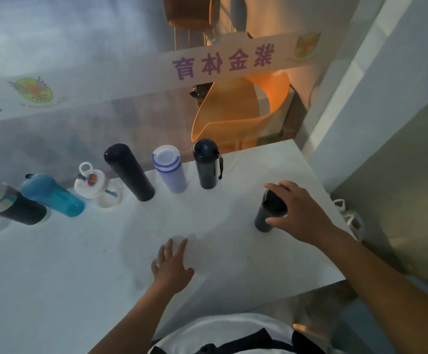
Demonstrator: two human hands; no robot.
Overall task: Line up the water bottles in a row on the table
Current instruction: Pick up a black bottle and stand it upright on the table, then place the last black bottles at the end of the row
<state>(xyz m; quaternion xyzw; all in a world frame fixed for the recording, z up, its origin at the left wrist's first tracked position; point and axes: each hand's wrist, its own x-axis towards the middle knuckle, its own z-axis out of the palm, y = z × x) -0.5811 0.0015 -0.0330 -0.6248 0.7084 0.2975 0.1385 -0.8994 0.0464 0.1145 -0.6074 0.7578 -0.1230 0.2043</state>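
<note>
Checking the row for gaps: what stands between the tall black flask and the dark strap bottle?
Head view: only the pale blue-ringed bottle, between tall black flask and dark strap bottle.

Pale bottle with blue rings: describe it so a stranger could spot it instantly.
On the white table, look along the far-edge row. The pale translucent bottle stands between a tall black cylindrical flask and a dark navy strapped bottle; only it has blue rings.
</note>
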